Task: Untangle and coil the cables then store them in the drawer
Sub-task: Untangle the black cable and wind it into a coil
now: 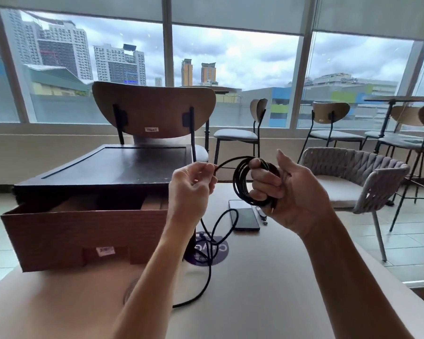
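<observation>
A coil (238,179) of black cable (210,267) was held above the counter (279,277) by the right hand (291,192), whose fingers were curled through the loops. The strand that left the top of the coil was pinched between thumb and fingers of the left hand (191,192), just to the left of the coil. From there the loose rest of the cable was hung down to the counter, where it was laid in a loop over a round purple sticker (222,250) and ran on toward the near edge. A dark phone (246,220) was placed flat under the coil. At the left a wooden drawer (83,231) was pulled open out of a small dark cabinet (113,167).
</observation>
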A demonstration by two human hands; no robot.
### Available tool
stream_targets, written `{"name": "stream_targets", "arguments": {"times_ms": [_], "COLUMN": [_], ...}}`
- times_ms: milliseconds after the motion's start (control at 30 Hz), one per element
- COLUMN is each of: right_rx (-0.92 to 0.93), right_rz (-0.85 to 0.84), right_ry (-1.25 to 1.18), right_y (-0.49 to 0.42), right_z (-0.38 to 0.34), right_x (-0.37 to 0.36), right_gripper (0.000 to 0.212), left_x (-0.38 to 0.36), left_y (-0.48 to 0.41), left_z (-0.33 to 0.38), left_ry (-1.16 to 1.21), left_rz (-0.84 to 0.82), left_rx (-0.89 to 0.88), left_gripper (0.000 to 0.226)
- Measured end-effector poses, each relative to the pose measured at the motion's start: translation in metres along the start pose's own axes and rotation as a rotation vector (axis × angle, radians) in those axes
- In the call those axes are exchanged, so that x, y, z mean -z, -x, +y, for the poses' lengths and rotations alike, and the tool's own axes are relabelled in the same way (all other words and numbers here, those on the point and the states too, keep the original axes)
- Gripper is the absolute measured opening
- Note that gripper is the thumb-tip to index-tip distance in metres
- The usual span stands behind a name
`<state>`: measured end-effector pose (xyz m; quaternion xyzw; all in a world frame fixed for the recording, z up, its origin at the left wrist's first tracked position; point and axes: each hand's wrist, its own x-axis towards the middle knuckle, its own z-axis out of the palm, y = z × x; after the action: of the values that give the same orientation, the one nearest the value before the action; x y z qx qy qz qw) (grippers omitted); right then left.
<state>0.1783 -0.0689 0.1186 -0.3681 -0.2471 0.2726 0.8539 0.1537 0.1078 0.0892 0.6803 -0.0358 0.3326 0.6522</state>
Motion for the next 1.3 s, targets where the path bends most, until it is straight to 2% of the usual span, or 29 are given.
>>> {"name": "stream_targets", "arguments": {"times_ms": [100, 167, 233, 367, 467, 600, 700, 800, 867, 933, 1000, 1033, 1100, 1167, 1233, 1300], "right_rx": [0.045, 0.095, 0.173, 0.394, 0.531, 0.648, 0.665, 0.656, 0.642, 0.610, 0.532, 0.493, 0.426, 0.371, 0.329, 0.283], "right_rz": [-0.062, -0.110, -0.096, 0.109, 0.280, 0.484, 0.486, 0.397, 0.325, 0.260, 0.241, 0.241, 0.218, 0.168, 0.113, 0.106], "right_ry": [-0.007, -0.068, -0.143, -0.075, 0.072, 0.467, 0.749, 1.045, 1.127, 1.100, 0.966, 0.918, 0.907, 0.947, 1.011, 1.155], "right_y": [-0.003, -0.005, -0.007, -0.008, -0.010, -0.013, -0.012, -0.012, -0.013, -0.013, -0.013, -0.013, -0.012, -0.011, -0.009, -0.006], "right_z": [0.004, 0.005, 0.003, -0.001, 0.000, 0.008, 0.015, 0.023, 0.028, 0.029, 0.027, 0.026, 0.022, 0.020, 0.017, 0.015], "right_x": [-0.004, -0.005, -0.005, -0.006, 0.001, 0.008, 0.007, 0.004, 0.006, 0.006, 0.004, 0.003, 0.003, 0.007, 0.011, 0.017], "right_gripper": [0.034, 0.028, 0.028, 0.024, 0.024, 0.023, 0.030, 0.024, 0.018, 0.023, 0.026, 0.025, 0.020, 0.019, 0.029, 0.028], "left_x": [-0.004, -0.010, -0.016, -0.019, -0.012, 0.003, 0.013, 0.021, 0.027, 0.037, 0.048, 0.052, 0.057, 0.059, 0.061, 0.059], "left_y": [0.001, 0.005, 0.010, 0.022, 0.027, 0.029, 0.026, 0.019, 0.016, 0.011, 0.007, 0.006, 0.002, -0.003, -0.008, -0.012], "left_z": [-0.007, -0.008, -0.006, -0.004, 0.011, 0.043, 0.052, 0.051, 0.052, 0.048, 0.041, 0.038, 0.035, 0.031, 0.026, 0.023], "left_ry": [-0.228, -0.349, -0.512, -0.763, -0.923, -0.890, -0.543, -0.099, 0.058, 0.174, 0.295, 0.367, 0.535, 0.716, 0.849, 0.829], "left_rz": [0.004, -0.045, -0.168, -0.539, -0.725, -0.904, -0.982, -0.926, -0.839, -0.811, -0.800, -0.764, -0.619, -0.453, -0.307, -0.114], "left_rx": [-0.075, -0.044, 0.029, 0.220, 0.197, 0.127, 0.146, 0.155, 0.152, 0.184, 0.229, 0.265, 0.394, 0.527, 0.587, 0.583], "left_gripper": [0.030, 0.033, 0.029, 0.017, 0.016, 0.028, 0.028, 0.016, 0.020, 0.041, 0.061, 0.063, 0.054, 0.054, 0.051, 0.039]}}
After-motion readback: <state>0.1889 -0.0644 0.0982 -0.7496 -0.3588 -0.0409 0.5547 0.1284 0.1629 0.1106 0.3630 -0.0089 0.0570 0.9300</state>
